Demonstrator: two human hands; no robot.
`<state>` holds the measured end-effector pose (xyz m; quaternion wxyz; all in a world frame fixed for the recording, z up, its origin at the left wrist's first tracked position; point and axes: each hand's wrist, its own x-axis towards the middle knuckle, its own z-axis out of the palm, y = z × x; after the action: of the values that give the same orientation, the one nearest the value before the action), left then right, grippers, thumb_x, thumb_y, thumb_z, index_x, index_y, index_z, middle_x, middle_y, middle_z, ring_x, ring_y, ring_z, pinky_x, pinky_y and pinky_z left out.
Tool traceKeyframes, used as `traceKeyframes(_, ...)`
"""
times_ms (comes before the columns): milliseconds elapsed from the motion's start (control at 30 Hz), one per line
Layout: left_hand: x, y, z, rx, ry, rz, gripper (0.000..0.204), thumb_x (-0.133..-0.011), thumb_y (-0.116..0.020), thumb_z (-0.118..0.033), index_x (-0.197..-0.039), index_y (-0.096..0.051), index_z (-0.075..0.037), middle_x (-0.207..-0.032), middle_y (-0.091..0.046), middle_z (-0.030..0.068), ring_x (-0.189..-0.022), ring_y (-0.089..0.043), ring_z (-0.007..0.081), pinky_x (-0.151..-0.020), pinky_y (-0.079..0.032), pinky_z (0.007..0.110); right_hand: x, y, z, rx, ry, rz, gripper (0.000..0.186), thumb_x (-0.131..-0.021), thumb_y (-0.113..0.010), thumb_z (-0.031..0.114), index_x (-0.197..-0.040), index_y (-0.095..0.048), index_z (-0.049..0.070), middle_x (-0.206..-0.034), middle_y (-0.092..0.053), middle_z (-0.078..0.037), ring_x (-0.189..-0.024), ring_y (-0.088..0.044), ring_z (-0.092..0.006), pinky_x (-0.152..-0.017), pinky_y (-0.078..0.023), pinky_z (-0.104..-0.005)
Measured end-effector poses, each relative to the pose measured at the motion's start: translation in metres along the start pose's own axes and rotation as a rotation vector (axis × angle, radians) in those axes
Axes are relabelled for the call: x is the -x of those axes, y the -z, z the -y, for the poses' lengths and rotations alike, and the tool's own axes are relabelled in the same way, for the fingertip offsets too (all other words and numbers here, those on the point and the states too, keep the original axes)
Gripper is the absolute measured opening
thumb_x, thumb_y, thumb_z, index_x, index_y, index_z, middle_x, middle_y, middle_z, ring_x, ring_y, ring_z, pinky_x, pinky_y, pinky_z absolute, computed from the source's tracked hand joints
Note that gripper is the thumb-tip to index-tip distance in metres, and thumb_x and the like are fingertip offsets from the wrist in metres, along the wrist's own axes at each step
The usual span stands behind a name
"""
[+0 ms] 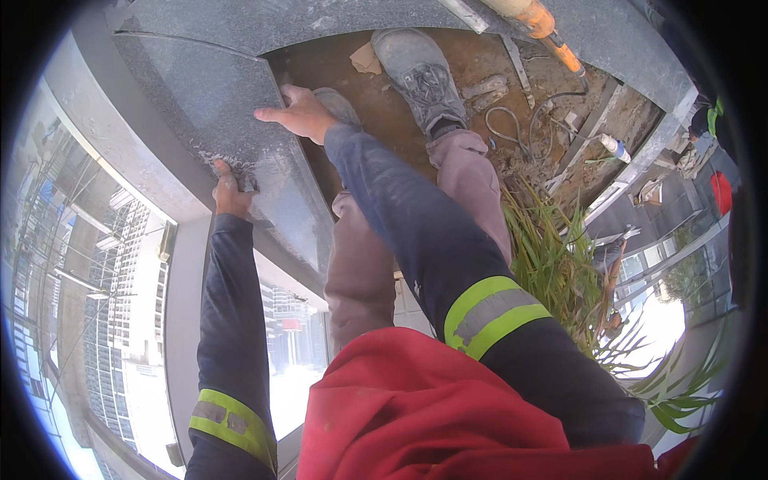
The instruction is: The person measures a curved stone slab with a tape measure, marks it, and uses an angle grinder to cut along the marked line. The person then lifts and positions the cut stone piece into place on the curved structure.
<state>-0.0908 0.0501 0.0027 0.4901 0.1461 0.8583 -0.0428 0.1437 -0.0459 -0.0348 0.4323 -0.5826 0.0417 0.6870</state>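
Note:
A grey, dusty metal sheet [192, 88] lies before me, with pale crumbs [210, 155] scattered near its left side. Over these crumbs is my left hand [230, 194], its fingers bent around something small and dark that I cannot make out. My right hand [306, 117] rests at the sheet's right edge, thumb stretched out to the left and the fingers apart. It appears to hold nothing. Just beyond that edge are my grey, dusty shoes [416, 76], one partly hidden behind the right hand, on a brown, dirty floor [328, 60].
An orange-ended tool [548, 32] with a cord lies at the top right. A loose cable [512, 128], a blue-and-white plug [614, 148] and metal strips [588, 132] lie among rubble. Green leaves [552, 264] stand by my right arm. Beyond the ledge [128, 120] at left, tall buildings show.

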Motion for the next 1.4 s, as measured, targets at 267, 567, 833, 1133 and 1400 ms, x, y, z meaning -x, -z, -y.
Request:
traceKeyframes(267,-0.003,0.007,0.0,-0.027,-0.01,0.05,0.112,-0.091,-0.063,-0.07,-0.16,-0.018,0.006,-0.165,-0.028,0.0202,-0.147,-0.035,0.0457,-0.112,-0.027,0.079,0.058,0.158,0.012,0.378,0.116,-0.441,0.063,-0.091,-0.075,0.037,-0.131,-0.061,-0.01,-0.106,-0.077,-0.017,-0.099,-0.073,-0.023,-0.089,-0.054,-0.0336)
traceKeyframes(567,-0.028,0.031,0.004,-0.104,-0.049,0.183,0.113,-0.089,-0.059,-0.077,-0.161,-0.02,0.0,-0.165,-0.028,0.0187,-0.149,-0.032,0.0426,-0.113,-0.028,0.078,0.22,0.306,-0.083,0.673,-0.253,-0.81,0.041,-0.089,-0.072,0.033,-0.113,-0.071,-0.001,-0.108,-0.074,-0.024,-0.107,-0.071,-0.0377,-0.092,-0.054,-0.0435)
traceKeyframes(833,-0.066,0.037,0.0,-0.233,-0.052,0.185,0.116,-0.088,-0.037,-0.089,-0.162,-0.01,-0.003,-0.157,-0.024,0.0338,-0.139,-0.03,0.0585,-0.109,-0.031,0.078,0.269,0.345,-0.107,0.546,-0.228,-0.82,0.042,-0.09,-0.071,0.032,-0.118,-0.071,0.0,-0.109,-0.075,-0.023,-0.106,-0.071,-0.0378,-0.093,-0.054,-0.0449)
traceKeyframes(1133,-0.07,0.018,-0.005,-0.075,0.107,0.049,0.111,-0.091,-0.05,-0.081,-0.163,-0.014,-0.005,-0.167,-0.021,0.0237,-0.152,-0.021,0.0436,-0.116,-0.018,0.078,0.221,0.335,-0.126,0.686,-0.151,-0.917,0.051,-0.089,-0.072,0.038,-0.121,-0.07,-0.002,-0.114,-0.071,-0.027,-0.111,-0.067,-0.043,-0.097,-0.052,-0.0489)
traceKeyframes(1400,-0.064,0.034,-0.005,-0.174,0.077,0.085,0.115,-0.089,-0.05,-0.082,-0.159,-0.012,0.001,-0.16,-0.025,0.0276,-0.139,-0.03,0.0512,-0.114,-0.024,0.076,0.146,0.33,-0.115,0.513,-0.21,-0.971,0.08,-0.079,-0.08,0.059,-0.114,-0.065,-0.012,-0.117,-0.068,-0.032,-0.113,-0.067,-0.0428,-0.099,-0.051,-0.0465)
